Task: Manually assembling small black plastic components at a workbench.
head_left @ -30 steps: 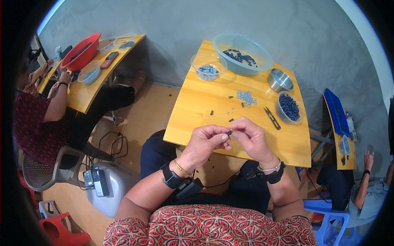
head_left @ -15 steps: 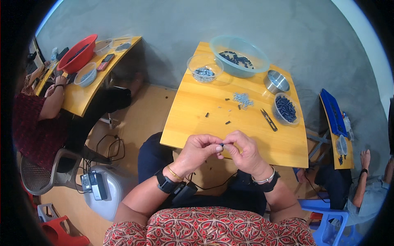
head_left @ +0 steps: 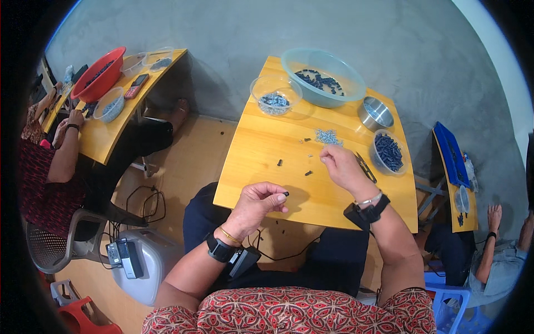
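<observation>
Near the table's front edge, my left hand (head_left: 255, 210) pinches a small black plastic piece (head_left: 286, 193) between thumb and fingertips. My right hand (head_left: 346, 170) is over the table with its fingers bent together; whether anything sits between the fingertips is too small to make out. Just beyond those fingers lies a loose pile of small silvery metal parts (head_left: 328, 137). A few black pieces (head_left: 280, 162) lie scattered on the wood to the left. Partly behind my right hand rest black-handled thread snips (head_left: 365, 167).
On the yellow wooden table (head_left: 250, 145) stand a pale blue basin (head_left: 356, 94) of black pieces, a clear bowl (head_left: 273, 104) of metal parts, a steel bowl (head_left: 376, 112) and a tub of black pieces (head_left: 389, 151). Other people sit at tables on both sides.
My hands have come apart. The right hand has moved forward and right toward the metal parts, while the left has shifted slightly left, keeping the black piece.
</observation>
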The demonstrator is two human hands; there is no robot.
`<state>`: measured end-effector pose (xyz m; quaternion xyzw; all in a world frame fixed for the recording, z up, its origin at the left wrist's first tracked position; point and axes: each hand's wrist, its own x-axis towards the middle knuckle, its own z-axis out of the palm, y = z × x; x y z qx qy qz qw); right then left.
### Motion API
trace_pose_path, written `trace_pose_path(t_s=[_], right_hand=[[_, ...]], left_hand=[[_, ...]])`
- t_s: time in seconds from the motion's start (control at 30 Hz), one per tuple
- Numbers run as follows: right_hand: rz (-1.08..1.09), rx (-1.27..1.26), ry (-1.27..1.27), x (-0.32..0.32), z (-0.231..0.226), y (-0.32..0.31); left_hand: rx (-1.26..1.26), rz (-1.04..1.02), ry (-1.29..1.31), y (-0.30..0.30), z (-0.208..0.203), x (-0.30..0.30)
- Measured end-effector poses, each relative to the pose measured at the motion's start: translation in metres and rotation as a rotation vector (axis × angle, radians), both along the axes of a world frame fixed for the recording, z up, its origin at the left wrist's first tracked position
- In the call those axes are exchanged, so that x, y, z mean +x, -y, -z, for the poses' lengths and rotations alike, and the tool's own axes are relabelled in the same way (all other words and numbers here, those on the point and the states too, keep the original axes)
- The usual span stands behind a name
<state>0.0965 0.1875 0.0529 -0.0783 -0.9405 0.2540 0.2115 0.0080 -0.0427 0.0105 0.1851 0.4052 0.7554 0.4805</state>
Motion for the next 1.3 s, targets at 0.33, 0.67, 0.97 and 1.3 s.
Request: trace_pose_path(t_s=[0.33, 0.67, 0.97, 1.3], right_hand=[[-0.124, 0.116, 0.21, -0.037, 0.021, -0.013], [-0.113, -0.666, 0.086, 0.008, -0.017, 0.034], [-0.319, -1.172, -0.066, 0.04, -0.027, 0.075], [-0.25, -0.883, -0.12, 0.049, -0.039, 0.092]], left_hand=[[-0.019, 0.037, 0.031, -0.003, 0.008, -0.006], [0.056, 0.006, 0.092, -0.001, 0.001, 0.002], [0.126, 0.007, 0.01, 0.006, -0.027, 0.023], [0.121, -0.048, 0.003, 0.012, -0.036, 0.03]])
